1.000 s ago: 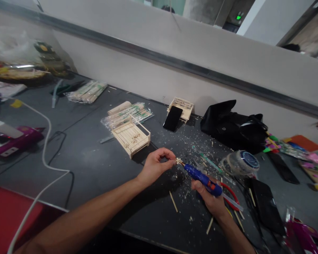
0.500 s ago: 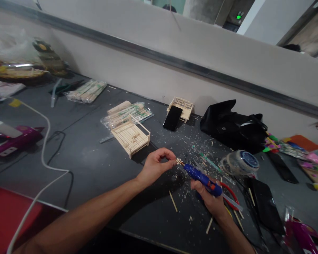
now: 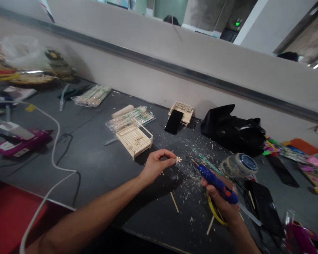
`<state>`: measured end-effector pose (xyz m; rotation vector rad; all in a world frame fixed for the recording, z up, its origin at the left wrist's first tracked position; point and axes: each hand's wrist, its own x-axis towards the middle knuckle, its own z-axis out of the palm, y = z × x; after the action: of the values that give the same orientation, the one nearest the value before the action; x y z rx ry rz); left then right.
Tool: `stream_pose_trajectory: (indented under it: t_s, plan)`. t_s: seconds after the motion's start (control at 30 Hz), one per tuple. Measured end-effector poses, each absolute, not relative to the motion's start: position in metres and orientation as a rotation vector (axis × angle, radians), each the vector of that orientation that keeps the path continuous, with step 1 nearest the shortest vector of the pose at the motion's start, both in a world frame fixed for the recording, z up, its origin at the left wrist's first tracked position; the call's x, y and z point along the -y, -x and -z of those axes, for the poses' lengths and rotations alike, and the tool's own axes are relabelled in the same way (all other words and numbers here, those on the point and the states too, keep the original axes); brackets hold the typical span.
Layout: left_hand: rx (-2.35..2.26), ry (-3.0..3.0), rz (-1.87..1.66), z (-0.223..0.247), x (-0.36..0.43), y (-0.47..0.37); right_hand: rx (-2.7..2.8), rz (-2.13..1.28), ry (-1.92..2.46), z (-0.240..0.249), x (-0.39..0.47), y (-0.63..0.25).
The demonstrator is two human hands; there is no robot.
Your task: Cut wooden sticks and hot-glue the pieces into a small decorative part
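Between thumb and forefinger, my left hand (image 3: 159, 163) pinches a small pale wooden piece (image 3: 178, 159) shaped like a little flower. My right hand (image 3: 219, 192) is closed around a blue glue gun (image 3: 214, 180), whose tip points up and left, a short gap away from the piece. A clear glue stick sticks out of the gun's back. Beyond my left hand stands a small wooden slatted frame (image 3: 134, 139) with several tiny pieces on it. Farther back, a black phone (image 3: 174, 121) leans on a small wooden lattice model (image 3: 187, 110).
Packaged sticks (image 3: 132, 118) lie behind the frame. A black bag (image 3: 233, 128), a jar (image 3: 240, 164) and a dark pouch (image 3: 266, 206) stand right. At left are a purple glue gun (image 3: 23, 141) and a white cable (image 3: 58, 141). Wood scraps litter the middle.
My right hand has drawn the blue glue gun down and right, away from the small piece. My left hand still holds that piece. The view has shifted slightly.
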<state>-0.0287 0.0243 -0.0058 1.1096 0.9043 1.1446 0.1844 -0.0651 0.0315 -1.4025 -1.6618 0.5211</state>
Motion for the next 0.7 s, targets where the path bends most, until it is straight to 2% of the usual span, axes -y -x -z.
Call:
stream_pose_trajectory:
  t_s: [0.2, 0.4, 0.7]
  plan:
    - [-0.941, -1.14, -1.156, 0.006, -0.024, 0.028, 1.427, -0.068, 1.726, -0.06, 0.067, -0.213]
    - [-0.958, -1.172, -1.135, 0.007, -0.022, 0.028, 1.57, 0.407, 2.02, -0.086, 0.06, -0.266]
    - [-0.951, -1.039, -1.143, 0.004, -0.025, 0.031, 1.691, 0.39, 2.41, -0.084, 0.037, -0.31]
